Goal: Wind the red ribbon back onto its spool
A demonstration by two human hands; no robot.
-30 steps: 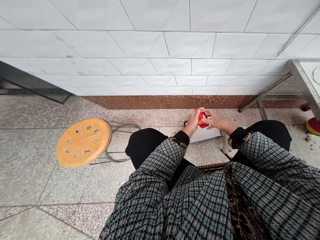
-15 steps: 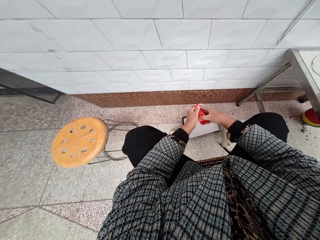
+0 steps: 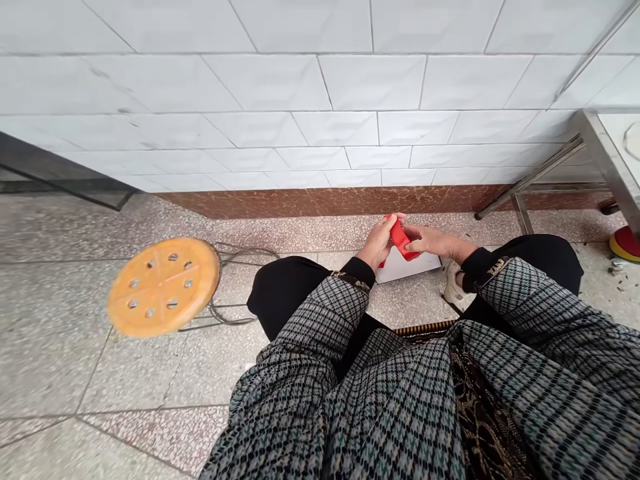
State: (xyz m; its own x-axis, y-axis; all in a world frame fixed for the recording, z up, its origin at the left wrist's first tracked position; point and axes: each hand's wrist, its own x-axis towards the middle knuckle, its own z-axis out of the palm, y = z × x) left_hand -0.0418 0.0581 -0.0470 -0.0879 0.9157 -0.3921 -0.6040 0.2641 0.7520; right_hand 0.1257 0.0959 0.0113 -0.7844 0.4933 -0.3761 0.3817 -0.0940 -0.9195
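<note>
Between my two hands is a bright red, smooth, strip-like piece (image 3: 401, 237), bent and held up off the floor. My left hand (image 3: 379, 243) grips its upper left end with the thumb on top, and a bit of red also shows beneath that palm. On the other side, the fingers of my right hand (image 3: 429, 241) are closed round its lower right part. What the red piece is made of I cannot tell. Below both hands a white flat board or tray (image 3: 409, 267) with a dark edge lies on the floor, partly covered by them.
An orange round stool (image 3: 163, 287) with a holed seat lies tipped over on the left. Ahead runs a white tiled wall (image 3: 345, 80). A metal-legged table (image 3: 607, 160) stands at the right, with a red and yellow object (image 3: 625, 244) under it. My shoe (image 3: 453, 283) is beside the board.
The red piece has turned and opened into a longer strip, showing more of its face. My hands have spread slightly apart. The view has tilted up a little.
</note>
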